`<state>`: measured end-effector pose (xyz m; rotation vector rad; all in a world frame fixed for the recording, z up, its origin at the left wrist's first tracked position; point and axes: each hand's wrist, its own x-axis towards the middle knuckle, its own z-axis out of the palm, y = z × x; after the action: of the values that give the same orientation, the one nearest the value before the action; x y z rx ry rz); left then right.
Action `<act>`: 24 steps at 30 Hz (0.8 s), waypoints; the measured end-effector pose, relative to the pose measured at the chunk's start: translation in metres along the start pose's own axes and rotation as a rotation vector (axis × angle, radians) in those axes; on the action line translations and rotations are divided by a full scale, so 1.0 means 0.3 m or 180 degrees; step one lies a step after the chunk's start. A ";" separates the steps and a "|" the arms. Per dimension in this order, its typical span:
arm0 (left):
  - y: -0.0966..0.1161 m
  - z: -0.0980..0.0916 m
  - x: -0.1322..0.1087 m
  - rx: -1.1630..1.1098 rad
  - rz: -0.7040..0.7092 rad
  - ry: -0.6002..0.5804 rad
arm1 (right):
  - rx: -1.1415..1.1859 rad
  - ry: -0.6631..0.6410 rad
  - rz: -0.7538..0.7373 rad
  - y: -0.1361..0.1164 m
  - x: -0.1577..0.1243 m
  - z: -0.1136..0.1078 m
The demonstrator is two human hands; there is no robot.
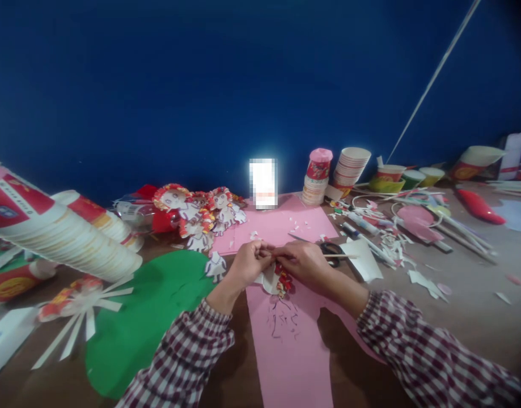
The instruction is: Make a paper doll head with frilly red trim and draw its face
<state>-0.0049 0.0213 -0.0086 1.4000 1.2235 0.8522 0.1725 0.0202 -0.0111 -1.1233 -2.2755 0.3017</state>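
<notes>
My left hand [248, 264] and my right hand [305, 263] meet over the pink paper, fingertips pinched together. Both hold a paper cutout [270, 281], white with a crinkled red and yellow edge that hangs below the fingers. Its upper part is hidden behind them. A thin pale stick [342, 256] juts out to the right past my right hand; whether that hand holds it I cannot tell. Black-handled scissors [333, 249] lie just beyond the right hand. Left of my left wrist rests a small white paper body cutout [216, 266].
Several paper dolls [220, 204] with red frills lie back left. Stacked paper cups [73, 238] lean at left beside green paper [149, 317]. More cup stacks [351, 170] stand back right, near paper scraps [392, 249] and a red object [479, 207]. Pink paper [294, 362] lies beneath my hands.
</notes>
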 end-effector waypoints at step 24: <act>0.041 -0.009 -0.014 0.1873 0.0840 -0.0020 | -0.0212 0.0018 0.0147 0.000 -0.003 -0.004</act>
<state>-0.0057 0.0186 0.0043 2.0692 1.3660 0.6846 0.1737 0.0194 -0.0107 -1.2103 -2.2718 0.2422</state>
